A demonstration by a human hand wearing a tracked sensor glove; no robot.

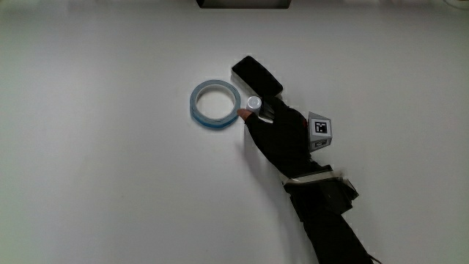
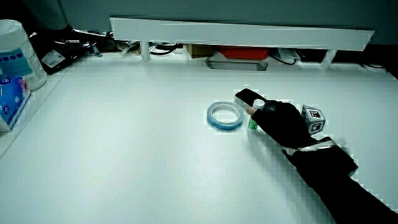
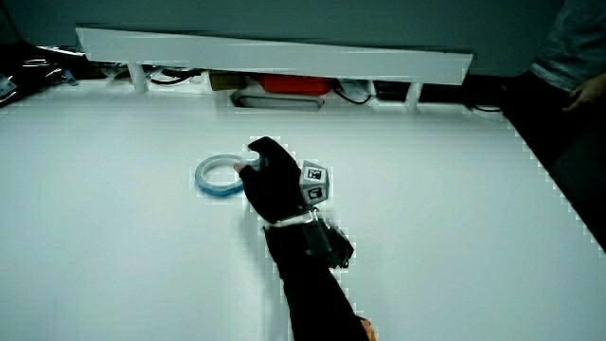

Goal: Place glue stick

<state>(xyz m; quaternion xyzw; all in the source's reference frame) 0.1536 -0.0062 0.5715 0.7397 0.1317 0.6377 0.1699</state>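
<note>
The glue stick (image 1: pixel 253 103) stands upright on the white table (image 1: pixel 110 183), its white cap up and a green body (image 2: pixel 253 122) showing in a side view. It sits between the blue tape ring (image 1: pixel 215 103) and a black flat device (image 1: pixel 256 74). The gloved hand (image 1: pixel 277 132) is wrapped around the stick, fingers curled on it, with the patterned cube (image 1: pixel 320 131) on its back. In both side views the hand (image 3: pixel 270 185) covers most of the stick; the tape ring (image 3: pixel 219 176) lies just beside it.
A low white partition (image 2: pixel 242 31) runs along the table's edge farthest from the person, with cables and a red item under it. A white tub and a blue packet (image 2: pixel 13 81) stand at the table's edge in a side view.
</note>
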